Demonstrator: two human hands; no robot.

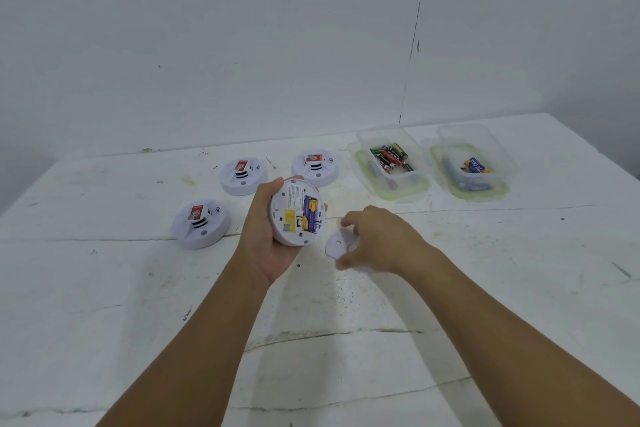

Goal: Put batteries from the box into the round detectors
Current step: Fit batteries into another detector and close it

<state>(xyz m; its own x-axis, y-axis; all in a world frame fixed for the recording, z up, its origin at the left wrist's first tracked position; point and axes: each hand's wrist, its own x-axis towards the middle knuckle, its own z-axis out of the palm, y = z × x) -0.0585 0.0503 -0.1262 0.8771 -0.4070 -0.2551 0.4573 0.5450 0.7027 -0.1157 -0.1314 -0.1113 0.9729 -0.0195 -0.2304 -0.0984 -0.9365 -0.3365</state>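
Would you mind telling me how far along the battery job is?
Batteries already sit in the detector held by the left hand. The right hand grips its white cover, not yet fitted. Three detectors lie face up on the table, batteries unconfirmed.

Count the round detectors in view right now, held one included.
4. One is held back-up in the left hand, batteries showing: held detector. Three lie on the table: near-left detector, back-left detector, back-centre detector. None seem hidden.

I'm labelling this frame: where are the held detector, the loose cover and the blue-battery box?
held detector (294,215), head view, its open back
loose cover (336,244), head view, its bare left part
blue-battery box (498,163), head view, its right wall
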